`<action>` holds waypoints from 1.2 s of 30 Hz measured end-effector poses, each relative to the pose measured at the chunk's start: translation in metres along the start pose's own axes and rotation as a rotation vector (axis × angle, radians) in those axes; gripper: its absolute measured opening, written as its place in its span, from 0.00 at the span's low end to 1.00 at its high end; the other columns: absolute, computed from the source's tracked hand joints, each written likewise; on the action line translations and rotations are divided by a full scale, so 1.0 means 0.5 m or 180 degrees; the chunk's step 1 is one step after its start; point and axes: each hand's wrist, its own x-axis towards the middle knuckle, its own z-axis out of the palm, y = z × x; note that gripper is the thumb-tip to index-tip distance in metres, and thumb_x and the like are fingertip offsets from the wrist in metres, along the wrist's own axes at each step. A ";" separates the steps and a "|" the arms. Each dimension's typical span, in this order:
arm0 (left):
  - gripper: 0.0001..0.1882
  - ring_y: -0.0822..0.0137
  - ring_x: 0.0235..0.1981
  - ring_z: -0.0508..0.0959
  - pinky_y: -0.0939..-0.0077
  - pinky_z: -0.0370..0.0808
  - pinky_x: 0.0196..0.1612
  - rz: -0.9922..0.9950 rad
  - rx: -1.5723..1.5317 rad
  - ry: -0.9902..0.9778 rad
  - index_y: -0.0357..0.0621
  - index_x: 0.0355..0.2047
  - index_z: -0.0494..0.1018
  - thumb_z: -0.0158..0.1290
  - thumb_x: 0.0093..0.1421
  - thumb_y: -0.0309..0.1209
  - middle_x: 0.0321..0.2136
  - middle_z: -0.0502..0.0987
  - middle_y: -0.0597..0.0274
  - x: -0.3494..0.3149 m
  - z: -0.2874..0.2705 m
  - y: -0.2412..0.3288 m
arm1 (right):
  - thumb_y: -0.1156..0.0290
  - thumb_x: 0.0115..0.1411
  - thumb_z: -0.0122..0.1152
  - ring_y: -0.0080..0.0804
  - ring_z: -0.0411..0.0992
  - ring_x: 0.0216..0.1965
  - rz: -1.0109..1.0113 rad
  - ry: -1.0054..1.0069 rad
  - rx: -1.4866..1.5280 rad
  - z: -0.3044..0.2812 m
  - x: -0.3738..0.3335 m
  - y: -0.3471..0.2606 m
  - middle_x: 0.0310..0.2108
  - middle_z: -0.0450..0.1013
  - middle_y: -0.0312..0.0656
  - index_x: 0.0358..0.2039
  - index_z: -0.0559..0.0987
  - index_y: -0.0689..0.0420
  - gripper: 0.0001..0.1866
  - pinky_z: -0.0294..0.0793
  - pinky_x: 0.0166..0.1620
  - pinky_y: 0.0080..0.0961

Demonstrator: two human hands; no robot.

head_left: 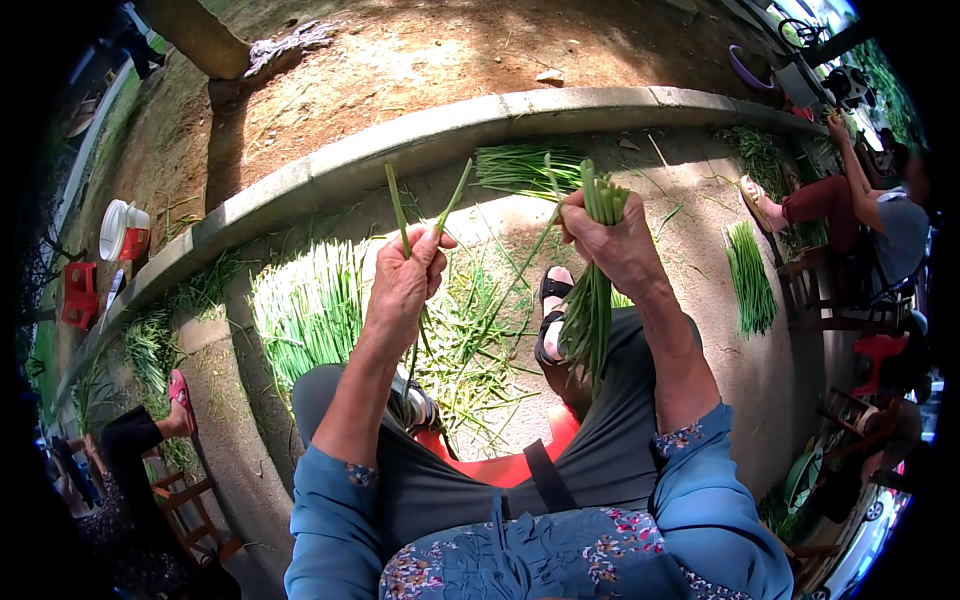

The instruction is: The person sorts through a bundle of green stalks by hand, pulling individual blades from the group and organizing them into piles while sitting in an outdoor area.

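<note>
My left hand [402,278] is closed in a pinch on a couple of thin green stalks [396,195], whose ends stick up past the fingers and trail below. Opposite it, my right hand [618,238] grips a thick bunch of long green stalks [590,325]. The bunch's cut ends show above the fist and its tips hang toward my knee. One stalk [533,255] slants out from the right hand's thumb and finger. Loose stalks and trimmings [470,375] litter the ground beneath my hands. A dense pile of stalks [310,305] lies to the left.
Beyond my hands, another bundle of stalks [530,168] lies by the curved stone kerb [450,122]. A bundle [750,280] lies at right, near a seated person [890,225]. Another person's leg [135,440] shows at left. A red stool [80,295] and white bucket [123,230] stand beyond the kerb.
</note>
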 end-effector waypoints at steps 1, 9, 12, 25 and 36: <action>0.12 0.84 0.12 0.52 0.88 0.47 0.14 -0.0103 -0.0193 -0.0104 0.42 0.28 0.69 0.45 0.62 0.37 0.12 0.56 0.77 -0.001 -0.001 -0.001 | 0.73 0.53 0.53 0.14 0.61 0.13 0.0002 -0.0142 -0.0143 0.002 0.000 -0.002 0.16 0.70 0.36 0.23 0.75 0.62 0.06 0.57 0.14 0.12; 0.13 0.83 0.13 0.52 0.89 0.48 0.15 -0.0565 -0.0582 -0.0677 0.44 0.27 0.67 0.43 0.62 0.39 0.13 0.56 0.77 -0.017 0.029 0.009 | 0.66 0.51 0.63 0.20 0.68 0.17 0.0311 -0.0194 -0.0193 0.050 -0.003 -0.002 0.17 0.72 0.37 0.25 0.78 0.63 0.12 0.67 0.21 0.17; 0.13 0.82 0.14 0.53 0.88 0.49 0.16 -0.0658 -0.0702 -0.0945 0.44 0.27 0.66 0.42 0.62 0.39 0.13 0.57 0.76 -0.018 0.035 0.005 | 0.68 0.53 0.60 0.16 0.66 0.17 0.0238 -0.0060 0.0163 0.047 -0.004 -0.004 0.20 0.73 0.36 0.32 0.77 0.64 0.11 0.65 0.20 0.16; 0.15 0.82 0.13 0.56 0.89 0.50 0.16 -0.0794 -0.0582 -0.1057 0.45 0.27 0.66 0.41 0.63 0.42 0.14 0.62 0.74 -0.026 0.062 0.008 | 0.63 0.56 0.57 0.14 0.60 0.15 -0.0015 -0.0061 0.0301 0.073 -0.007 -0.008 0.20 0.70 0.33 0.33 0.77 0.61 0.13 0.58 0.17 0.13; 0.19 0.77 0.25 0.69 0.84 0.65 0.31 -0.0401 -0.0133 -0.0824 0.43 0.30 0.70 0.40 0.62 0.46 0.20 0.69 0.69 -0.025 0.064 -0.013 | 0.66 0.57 0.55 0.14 0.60 0.14 -0.0059 0.0046 0.0532 0.081 -0.008 -0.012 0.13 0.66 0.30 0.24 0.75 0.61 0.12 0.58 0.18 0.15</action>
